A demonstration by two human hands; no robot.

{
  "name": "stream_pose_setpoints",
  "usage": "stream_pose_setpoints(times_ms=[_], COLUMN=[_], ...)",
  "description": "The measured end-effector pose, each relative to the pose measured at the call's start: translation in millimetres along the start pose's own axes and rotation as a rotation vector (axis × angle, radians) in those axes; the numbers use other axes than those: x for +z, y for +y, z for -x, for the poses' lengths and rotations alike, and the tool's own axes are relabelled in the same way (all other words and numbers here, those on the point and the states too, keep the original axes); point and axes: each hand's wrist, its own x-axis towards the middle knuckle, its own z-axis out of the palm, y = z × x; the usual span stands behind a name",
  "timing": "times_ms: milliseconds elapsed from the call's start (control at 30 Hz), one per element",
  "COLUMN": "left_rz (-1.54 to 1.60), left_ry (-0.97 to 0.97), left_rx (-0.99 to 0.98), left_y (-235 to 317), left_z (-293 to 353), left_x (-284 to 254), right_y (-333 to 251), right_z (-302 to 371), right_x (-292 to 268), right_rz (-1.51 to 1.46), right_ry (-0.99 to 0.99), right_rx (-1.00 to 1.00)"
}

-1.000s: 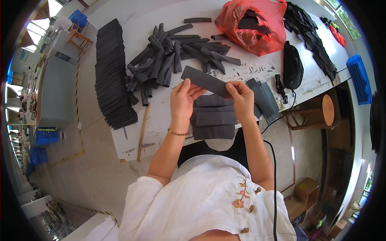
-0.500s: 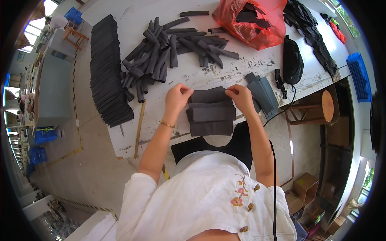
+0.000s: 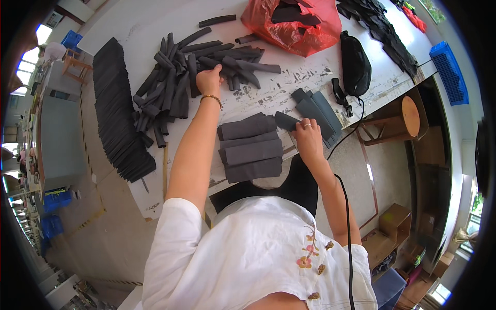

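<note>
My left hand (image 3: 208, 82) reaches into a loose pile of dark rolled fabric strips (image 3: 178, 85), its fingers closed on the end of one roll. Close to my body, flat dark fabric pieces (image 3: 251, 143) lie in overlapping rows at the table's front edge. My right hand (image 3: 309, 140), with a ring on one finger, pinches a small dark grey fabric strip (image 3: 285, 121) just right of those rows. Beside it, a small stack of grey-green flat strips (image 3: 319, 114) is fanned out on the table.
A long row of stacked dark pieces (image 3: 116, 103) lines the table's left side. Toward the back are a red plastic bag (image 3: 305, 39) with dark pieces and a black mesh pouch (image 3: 355, 64). A black cable (image 3: 349, 227) hangs past my right arm. A wooden stool (image 3: 411, 116) stands at right.
My hands have parted from the topmost flat piece, which now lies with the rows. The left went forward to the rolled pile; the right moved down to the grey strip. The view shifted slightly.
</note>
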Motion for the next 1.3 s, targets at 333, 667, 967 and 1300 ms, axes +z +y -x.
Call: stream_pose_setpoints(times_ms=[333, 667, 967, 1300], left_rz=[0.545, 0.926, 0.878, 0.807], left_ry=[-0.246, -0.365, -0.578, -0.567], left_rx=[-0.098, -0.248, -0.349, -0.320], left_y=[-9.7, -15.1, 9.2, 3.7], left_z=[19.3, 51.1, 104.0, 111.1], left_x=[-45.8, -86.3, -92.5, -89.1], right_y=[9.3, -44.8, -86.7, -102.5], right_z=[-4.4, -49.5, -48.2, -42.5], right_x=[11.0, -53.2, -76.4, -76.8], right_rz=[-0.059, -0.874, -0.620, -0.695], right_ry=[0.219, 0.383, 0.327, 0.337], right_rx=[-0.072, 0.163, -0.336, -0.202])
